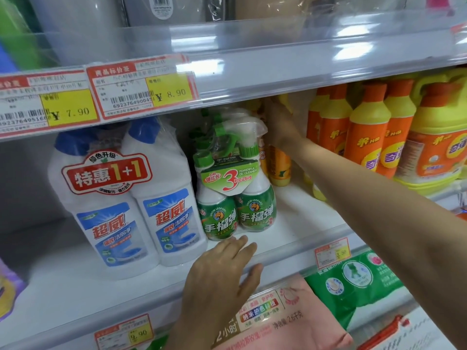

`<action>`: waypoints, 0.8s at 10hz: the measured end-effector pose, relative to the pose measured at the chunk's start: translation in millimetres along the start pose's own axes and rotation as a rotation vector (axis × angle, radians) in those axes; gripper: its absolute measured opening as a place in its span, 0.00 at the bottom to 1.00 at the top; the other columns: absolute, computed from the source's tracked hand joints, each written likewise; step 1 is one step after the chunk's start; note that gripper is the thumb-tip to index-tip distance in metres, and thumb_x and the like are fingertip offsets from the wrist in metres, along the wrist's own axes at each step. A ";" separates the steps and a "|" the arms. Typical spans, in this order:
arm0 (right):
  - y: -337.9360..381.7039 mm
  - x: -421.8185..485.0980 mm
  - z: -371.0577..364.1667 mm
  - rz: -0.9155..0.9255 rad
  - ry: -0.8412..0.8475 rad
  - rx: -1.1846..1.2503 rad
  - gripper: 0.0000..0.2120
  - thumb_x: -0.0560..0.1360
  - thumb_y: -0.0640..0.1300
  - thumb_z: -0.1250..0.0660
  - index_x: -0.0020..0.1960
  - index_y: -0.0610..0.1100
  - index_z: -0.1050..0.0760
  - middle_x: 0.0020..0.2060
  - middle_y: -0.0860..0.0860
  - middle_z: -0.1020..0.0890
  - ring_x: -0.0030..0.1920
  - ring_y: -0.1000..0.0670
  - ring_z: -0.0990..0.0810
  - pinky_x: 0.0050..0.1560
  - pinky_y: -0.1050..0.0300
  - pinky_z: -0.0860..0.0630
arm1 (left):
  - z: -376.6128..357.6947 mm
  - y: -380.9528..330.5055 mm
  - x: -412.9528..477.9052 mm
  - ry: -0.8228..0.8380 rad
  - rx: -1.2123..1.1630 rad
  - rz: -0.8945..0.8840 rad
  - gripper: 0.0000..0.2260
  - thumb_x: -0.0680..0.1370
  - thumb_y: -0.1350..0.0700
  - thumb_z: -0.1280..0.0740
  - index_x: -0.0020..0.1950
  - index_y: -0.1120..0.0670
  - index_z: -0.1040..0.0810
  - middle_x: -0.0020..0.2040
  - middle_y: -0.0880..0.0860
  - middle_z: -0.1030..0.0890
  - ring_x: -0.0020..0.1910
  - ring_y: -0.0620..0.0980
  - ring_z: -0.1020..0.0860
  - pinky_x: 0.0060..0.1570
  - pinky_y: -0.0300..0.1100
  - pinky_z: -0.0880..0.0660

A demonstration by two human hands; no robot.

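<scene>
My right hand (280, 122) reaches deep into the middle shelf and closes round the neck of an orange bottle with a yellow top (279, 165) standing at the back; its fingers are partly hidden. My left hand (222, 271) rests with straight fingers on the shelf's front lip (290, 248), just in front of a shrink-wrapped twin pack of green spray cleaner (235, 210), close to it but apart.
A twin pack of white toilet cleaner with blue caps (131, 205) stands to the left. Orange dish-soap bottles (366, 137) and a big jug (439, 147) fill the right. Price tags (144, 87) hang on the shelf above. Pink (290, 311) and green (361, 279) bags lie below.
</scene>
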State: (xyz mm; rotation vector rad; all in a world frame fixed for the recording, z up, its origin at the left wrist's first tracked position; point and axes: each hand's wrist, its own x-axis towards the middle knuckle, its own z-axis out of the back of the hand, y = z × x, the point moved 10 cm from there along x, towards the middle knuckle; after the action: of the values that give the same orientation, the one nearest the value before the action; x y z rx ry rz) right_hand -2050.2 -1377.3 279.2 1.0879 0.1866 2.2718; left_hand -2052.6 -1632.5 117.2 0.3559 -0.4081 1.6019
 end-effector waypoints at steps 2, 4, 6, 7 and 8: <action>-4.5 -3.0 -7.2 -0.013 0.069 -0.018 0.45 0.71 0.29 0.28 0.80 0.42 0.47 0.76 0.39 0.37 0.68 0.37 0.27 0.58 0.51 0.26 | -0.5 -0.7 0.4 0.016 0.005 -0.005 0.19 0.77 0.42 0.42 0.57 0.47 0.16 0.57 0.45 0.16 0.54 0.44 0.18 0.43 0.40 0.19; -9.7 1.8 0.8 -0.030 0.022 -0.043 0.35 0.76 0.39 0.31 0.78 0.42 0.44 0.70 0.37 0.30 0.62 0.38 0.24 0.47 0.56 0.31 | -0.4 -0.7 0.8 0.008 -0.022 -0.008 0.18 0.76 0.42 0.41 0.56 0.47 0.16 0.56 0.45 0.16 0.54 0.44 0.17 0.43 0.40 0.19; -11.4 -6.6 14.0 -0.020 -0.092 -0.020 0.34 0.77 0.43 0.31 0.78 0.44 0.41 0.71 0.36 0.32 0.64 0.33 0.26 0.57 0.44 0.25 | -2.3 -1.1 0.7 0.027 -0.035 -0.007 0.18 0.77 0.42 0.42 0.56 0.46 0.16 0.56 0.45 0.16 0.53 0.44 0.18 0.43 0.39 0.20; -5.8 -22.0 23.6 0.018 -0.170 -0.013 0.34 0.75 0.43 0.30 0.77 0.43 0.39 0.68 0.34 0.30 0.58 0.31 0.23 0.50 0.44 0.25 | -2.2 -1.0 0.5 0.034 -0.034 -0.002 0.19 0.77 0.41 0.42 0.57 0.46 0.16 0.57 0.45 0.16 0.54 0.43 0.18 0.43 0.39 0.20; 0.2 -42.4 32.3 0.027 -0.231 -0.065 0.34 0.74 0.46 0.28 0.77 0.46 0.38 0.65 0.38 0.27 0.55 0.32 0.23 0.43 0.45 0.26 | -1.0 -0.6 0.5 0.028 -0.025 0.009 0.19 0.77 0.41 0.42 0.57 0.46 0.16 0.57 0.44 0.17 0.54 0.42 0.18 0.44 0.39 0.20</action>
State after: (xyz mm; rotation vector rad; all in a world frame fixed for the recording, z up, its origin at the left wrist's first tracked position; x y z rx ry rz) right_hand -2006.0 -1406.1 272.3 1.3129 0.0045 2.1388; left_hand -2052.1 -1631.6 116.6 0.3128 -0.4087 1.6073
